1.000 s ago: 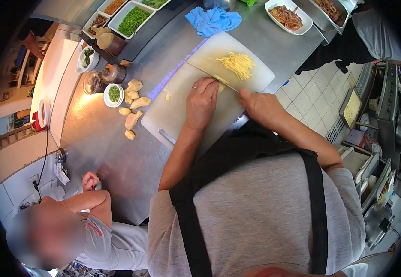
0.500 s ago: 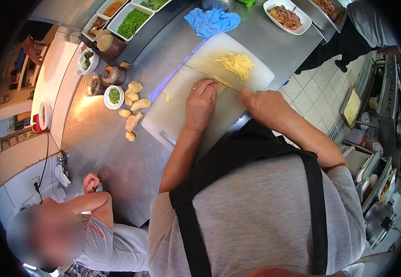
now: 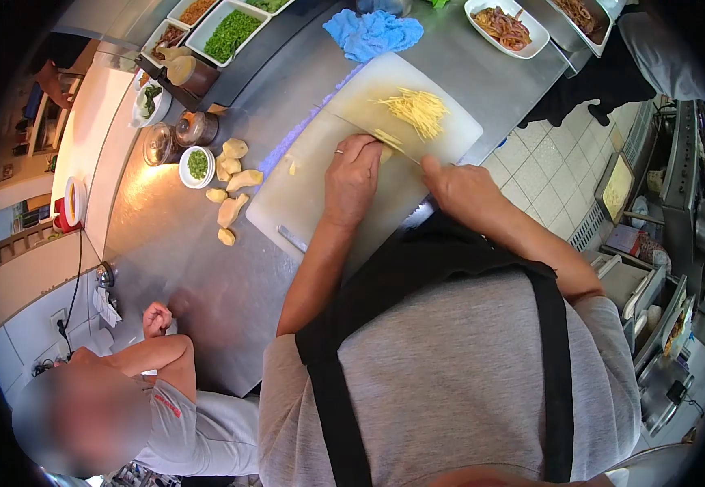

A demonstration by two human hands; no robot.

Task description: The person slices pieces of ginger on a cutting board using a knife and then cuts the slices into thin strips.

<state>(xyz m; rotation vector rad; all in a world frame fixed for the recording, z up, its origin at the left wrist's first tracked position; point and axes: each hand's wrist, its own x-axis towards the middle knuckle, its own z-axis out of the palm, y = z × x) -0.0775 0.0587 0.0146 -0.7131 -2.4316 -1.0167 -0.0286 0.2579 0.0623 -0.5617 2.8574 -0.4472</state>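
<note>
My left hand [image 3: 351,180], fingers bunched and curled, presses pale yellow ginger slices [image 3: 386,152] onto the white cutting board [image 3: 287,191]. My right hand [image 3: 459,188] is closed around the handle of a knife [image 3: 408,156]. Its thin blade runs up and left past my left fingertips, across the board. A few cut strips lie along the blade. Just beyond them sits a loose pile of ginger strips [image 3: 417,112]. Several peeled ginger pieces [image 3: 233,209] rest on the steel counter left of the board. My fingers hide part of the held slices.
A blue cloth [image 3: 372,34] lies beyond the board. A white dish of sliced meat-like strips [image 3: 500,28] stands at the far right. Chopped greens fill a small bowl [image 3: 197,165] and a tray [image 3: 231,34]. A co-worker's arm [image 3: 153,357] leans on the counter at lower left.
The knife blade has shifted slightly at the ginger slices, with my right hand moving a little. My left hand stays on the slices. The whole view has moved slightly.
</note>
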